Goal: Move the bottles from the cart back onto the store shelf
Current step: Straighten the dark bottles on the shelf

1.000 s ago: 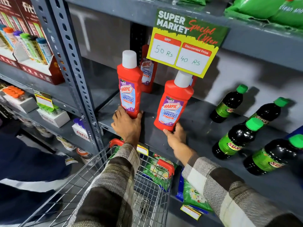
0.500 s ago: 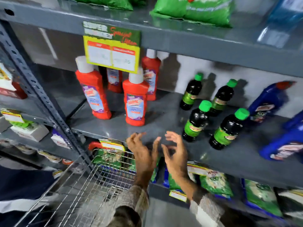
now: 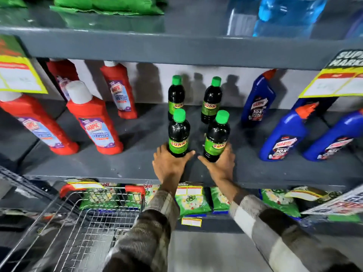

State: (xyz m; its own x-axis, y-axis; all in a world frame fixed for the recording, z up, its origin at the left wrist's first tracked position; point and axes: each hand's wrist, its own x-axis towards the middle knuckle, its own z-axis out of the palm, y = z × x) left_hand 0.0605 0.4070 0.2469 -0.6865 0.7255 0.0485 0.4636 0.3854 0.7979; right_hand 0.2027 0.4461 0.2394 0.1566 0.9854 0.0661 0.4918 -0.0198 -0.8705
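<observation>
On the grey shelf (image 3: 117,165) stand several dark bottles with green caps. My left hand (image 3: 168,165) wraps the base of the front left dark bottle (image 3: 178,132). My right hand (image 3: 221,164) grips the base of the front right dark bottle (image 3: 217,136). Both bottles are upright on the shelf. Two more dark bottles (image 3: 211,101) stand behind them. Several red bottles (image 3: 94,120) with white caps stand to the left. The wire cart (image 3: 82,222) with red handle grips sits at the lower left; I see no bottle in it.
Blue bottles (image 3: 282,134) with orange tips stand on the right of the shelf. Yellow price signs (image 3: 19,75) hang from the shelf above at both sides. Green packets (image 3: 192,201) fill the shelf below. Green and blue packs lie on the top shelf.
My view has shifted right from the red bottles to the dark ones. Both hands, open in the air half a second ago, now hold the two front dark bottles.
</observation>
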